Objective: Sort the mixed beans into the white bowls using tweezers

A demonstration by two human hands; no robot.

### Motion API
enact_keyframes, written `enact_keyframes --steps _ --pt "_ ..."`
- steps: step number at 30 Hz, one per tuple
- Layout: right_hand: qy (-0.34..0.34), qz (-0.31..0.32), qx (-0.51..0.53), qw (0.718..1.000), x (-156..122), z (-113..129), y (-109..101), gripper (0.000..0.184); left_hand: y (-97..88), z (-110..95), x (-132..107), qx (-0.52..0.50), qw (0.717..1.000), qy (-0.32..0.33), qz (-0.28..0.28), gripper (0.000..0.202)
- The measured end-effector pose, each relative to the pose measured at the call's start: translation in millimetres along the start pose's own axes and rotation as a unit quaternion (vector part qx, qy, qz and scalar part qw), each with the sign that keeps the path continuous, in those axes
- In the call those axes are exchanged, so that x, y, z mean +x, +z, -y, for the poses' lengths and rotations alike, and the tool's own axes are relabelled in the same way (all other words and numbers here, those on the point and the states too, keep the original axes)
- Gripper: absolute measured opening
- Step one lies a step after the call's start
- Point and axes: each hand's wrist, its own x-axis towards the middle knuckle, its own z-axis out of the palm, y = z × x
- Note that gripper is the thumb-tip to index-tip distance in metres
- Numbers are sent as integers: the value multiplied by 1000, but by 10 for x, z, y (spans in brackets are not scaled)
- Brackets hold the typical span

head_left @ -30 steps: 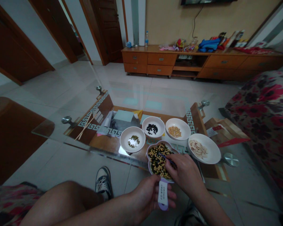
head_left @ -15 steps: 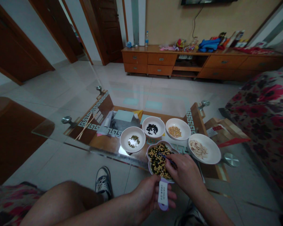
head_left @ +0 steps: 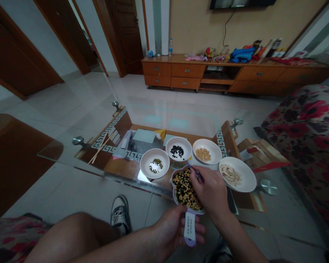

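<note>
My left hand (head_left: 168, 224) is closed on the labelled handle of a purple-rimmed, scalloped bowl (head_left: 174, 195) filled with mixed yellow, black and green beans. Between the thumb and fingers of my right hand (head_left: 211, 188) are dark tweezers (head_left: 194, 170). A small dark bean (head_left: 184, 159) appears at their tip, above the bowl's far rim and close to a white bowl of black beans (head_left: 178, 138). To its left stands a white bowl of green beans (head_left: 144, 166). A white bowl of yellow beans (head_left: 218, 152) and a white bowl of pale slices (head_left: 249, 178) stand to the right.
The bowls rest on a glass coffee table (head_left: 170, 186) with metal knobs. Wooden chopsticks (head_left: 100, 149) lie on its left side. Papers and a box (head_left: 144, 137) show beneath the glass. A paper bag (head_left: 263, 153) stands right, by a flowered sofa (head_left: 307, 117).
The tweezers have come up out of the mixed beans toward the black bean bowl, with a dark bean at the tip. My left hand keeps its hold on the handle.
</note>
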Motion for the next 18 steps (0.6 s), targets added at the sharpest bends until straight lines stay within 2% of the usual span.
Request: enact_keyframes --steps 6,18 --pt "27 6 -10 1000 3 -8 32 26 18 -16 -39 -1 1000 -3 4 50" --pt "36 32 -6 999 -128 -145 -120 24 -26 15 1 7 1000 10 16 48"
